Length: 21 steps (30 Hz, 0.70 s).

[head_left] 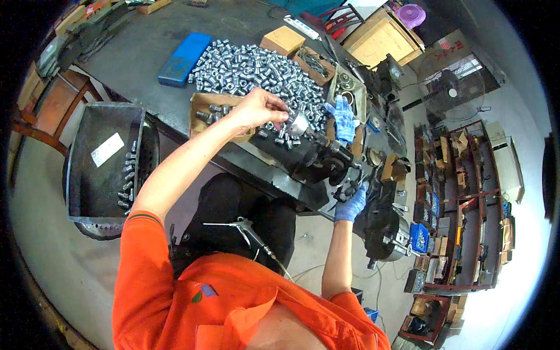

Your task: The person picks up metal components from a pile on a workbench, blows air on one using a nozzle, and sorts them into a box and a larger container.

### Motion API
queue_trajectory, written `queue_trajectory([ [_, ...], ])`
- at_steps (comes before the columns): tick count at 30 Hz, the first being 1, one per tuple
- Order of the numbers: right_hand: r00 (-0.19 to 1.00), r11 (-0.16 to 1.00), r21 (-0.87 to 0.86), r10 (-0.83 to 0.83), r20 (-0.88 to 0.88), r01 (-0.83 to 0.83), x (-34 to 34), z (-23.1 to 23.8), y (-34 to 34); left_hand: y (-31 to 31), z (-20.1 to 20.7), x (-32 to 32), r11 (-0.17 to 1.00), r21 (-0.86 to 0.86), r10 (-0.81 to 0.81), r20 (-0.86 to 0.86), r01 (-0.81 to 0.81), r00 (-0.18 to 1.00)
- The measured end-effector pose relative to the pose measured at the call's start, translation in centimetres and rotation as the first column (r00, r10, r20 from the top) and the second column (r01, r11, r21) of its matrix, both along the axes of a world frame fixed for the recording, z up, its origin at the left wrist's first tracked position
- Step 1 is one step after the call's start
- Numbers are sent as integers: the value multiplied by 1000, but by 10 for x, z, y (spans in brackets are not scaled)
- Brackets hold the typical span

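My left hand (265,111) is bare and closed, thumb and fingers pinched at the front of a shiny round metal chuck (299,123). What sits between the fingertips is too small to make out. The chuck belongs to a dark bench machine (318,160) at the table's near edge. On my right hand (352,204) is a blue glove; its fingers are wrapped round a dark handle (348,191) at the machine's right end. Behind the chuck lies a big heap of small metal fittings (251,67). A cardboard box (201,100) holding more fittings is under my left wrist.
A blue case (185,58), a wooden block (282,40) and a spare blue glove (343,119) lie on the table (137,46). A black tray (105,184) stands left; an air blow gun (251,230) lies by my lap. Shelves (466,216) and a fan (452,93) are right.
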State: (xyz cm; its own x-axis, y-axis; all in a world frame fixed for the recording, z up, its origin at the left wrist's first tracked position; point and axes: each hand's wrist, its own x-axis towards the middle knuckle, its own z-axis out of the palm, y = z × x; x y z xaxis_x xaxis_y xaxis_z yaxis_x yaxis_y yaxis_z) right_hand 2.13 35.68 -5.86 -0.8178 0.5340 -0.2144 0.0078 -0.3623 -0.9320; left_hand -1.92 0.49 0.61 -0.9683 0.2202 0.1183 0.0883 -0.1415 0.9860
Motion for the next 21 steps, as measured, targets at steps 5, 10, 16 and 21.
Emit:
queue_trajectory([
  [5, 999, 997, -77, 24, -43, -27, 8, 30, -9, -4, -3, -4, 996, 54, -77, -20, 78, 997],
  [10, 993, 993, -66, 91, -69, -96, 6, 36, -2, 5, -5, -2, 996, 86, -32, 83, 25, 996],
  [16, 995, 996, 61, -70, 70, 66, 6, 35, -16, 6, -5, -2, 999, 41, -29, 89, 25, 996],
  [21, 993, 998, 24, 61, -102, -59, 7, 54, -9, 9, -11, -2, 998, 61, -4, -106, 11, 994],
])
